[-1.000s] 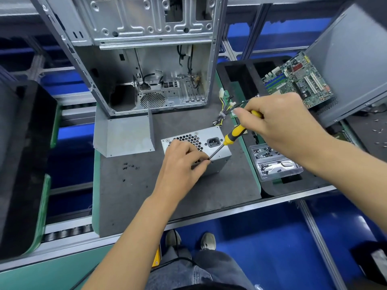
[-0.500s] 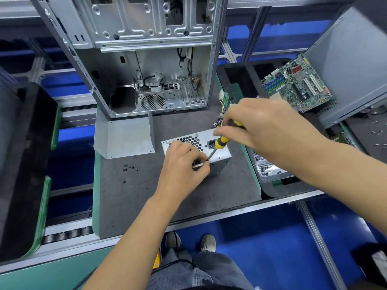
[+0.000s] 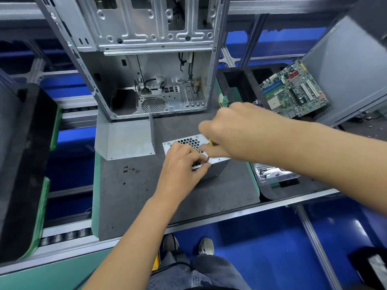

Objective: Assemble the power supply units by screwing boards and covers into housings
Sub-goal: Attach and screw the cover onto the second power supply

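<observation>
step: driving a screw into power supply unit (image 3: 217, 168) on bench (image 3: 134, 197) | left hand (image 3: 182, 164) pinches its near edge | right hand (image 3: 234, 130) grips screwdriver (image 3: 210, 142) | next: likely seat tip squarely, then turn

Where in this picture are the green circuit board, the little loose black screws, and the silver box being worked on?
green circuit board (image 3: 293, 91): head view, middle of its component-covered face.
loose black screws (image 3: 130, 169): head view, centre of the small cluster on the dark mat.
silver box (image 3: 215, 169): head view, its plain side wall nearest the person.
</observation>
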Available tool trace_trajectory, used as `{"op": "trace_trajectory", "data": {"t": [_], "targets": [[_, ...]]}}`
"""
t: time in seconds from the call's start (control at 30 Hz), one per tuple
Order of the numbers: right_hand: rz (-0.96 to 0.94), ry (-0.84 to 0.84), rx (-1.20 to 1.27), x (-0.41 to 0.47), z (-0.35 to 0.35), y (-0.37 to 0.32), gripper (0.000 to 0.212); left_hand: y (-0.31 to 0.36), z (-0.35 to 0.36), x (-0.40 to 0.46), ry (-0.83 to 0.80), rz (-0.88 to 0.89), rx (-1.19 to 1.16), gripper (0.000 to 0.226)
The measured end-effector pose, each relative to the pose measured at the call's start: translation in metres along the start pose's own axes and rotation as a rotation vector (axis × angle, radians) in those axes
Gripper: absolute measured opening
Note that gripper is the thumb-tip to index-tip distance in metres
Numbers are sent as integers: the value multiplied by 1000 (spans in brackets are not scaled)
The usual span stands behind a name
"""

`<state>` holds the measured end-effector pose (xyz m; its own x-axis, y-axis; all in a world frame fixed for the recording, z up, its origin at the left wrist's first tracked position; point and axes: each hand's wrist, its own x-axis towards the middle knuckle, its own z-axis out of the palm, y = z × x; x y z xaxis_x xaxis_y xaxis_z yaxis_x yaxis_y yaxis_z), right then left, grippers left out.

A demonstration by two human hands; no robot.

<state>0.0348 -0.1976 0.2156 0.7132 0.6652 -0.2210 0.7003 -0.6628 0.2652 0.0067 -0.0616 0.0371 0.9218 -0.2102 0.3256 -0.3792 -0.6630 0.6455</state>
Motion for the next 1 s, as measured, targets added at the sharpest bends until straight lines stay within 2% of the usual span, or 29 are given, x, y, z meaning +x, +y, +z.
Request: {"op": "trace_trajectory", "data": {"t": [0.13,0.23,0.3,0.37,0.43,0.5,0.6,0.67,0.73,0.87,0.93,1.0], "targets": [[178,-21,-30,5,1,4,49,-2,1,-2,31,2,-7,13],[427,-109,123,6,5,0,45,-1,5,-1,71,-11,25,14],[366,-158,176,6,4,3,47,-1,7,0,84,-26,33,15],[122,-168,119,6,-1,9,43,-1,8,-1,71,-35,38,14],[-159,-194,-84,6,-10,16,34,-1,7,0,66,-38,30,14],[-256,-235,-278,6,-16,22,32,-1,7,0,67,-38,28,13],[-205,-285,-324,11,-15,13,36,0,8,1,66,-42,41,14],[-152,-406,-296,19,-10,8,29,-1,8,1,62,-42,50,14],[67,-506,-145,23,-2,7,28,-2,9,1,55,-35,54,15],[126,-558,71,20,-2,10,41,-7,7,-1,47,-10,65,21],[83,-479,64,16,-3,6,25,-7,7,-1,39,3,71,23],[2,-347,-46,15,-9,5,9,-8,8,-1,50,-6,71,24]]}}
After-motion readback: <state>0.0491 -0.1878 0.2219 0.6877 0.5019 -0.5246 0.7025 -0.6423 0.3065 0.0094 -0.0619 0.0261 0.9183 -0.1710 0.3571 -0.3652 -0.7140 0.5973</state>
